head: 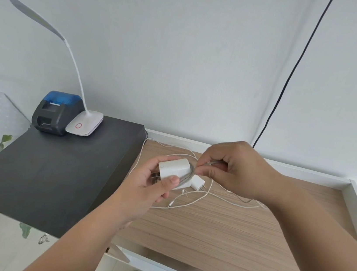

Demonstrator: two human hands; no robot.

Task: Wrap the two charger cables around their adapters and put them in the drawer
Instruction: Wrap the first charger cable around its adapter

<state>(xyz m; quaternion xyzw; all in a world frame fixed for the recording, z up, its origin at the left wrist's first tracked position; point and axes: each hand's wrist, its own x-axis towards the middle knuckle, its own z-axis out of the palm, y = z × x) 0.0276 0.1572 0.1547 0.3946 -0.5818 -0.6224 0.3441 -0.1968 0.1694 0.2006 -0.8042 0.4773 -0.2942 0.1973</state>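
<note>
Above wood-grain desk (239, 235) with white rim, beside black cabinet top (52, 175), against pale wall (184, 55): left hand (147, 184) gripping white adapter (174, 168), right hand (234, 168) pinching grey cable (211, 162) looped around it.

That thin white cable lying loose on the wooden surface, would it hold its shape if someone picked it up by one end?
Probably not. The white cable lies in slack, wandering curves on the wooden surface, so it looks floppy and would likely dangle. It seems thin and light, and its loops cross each other, so lifting one end may drag or snag the rest.
</note>
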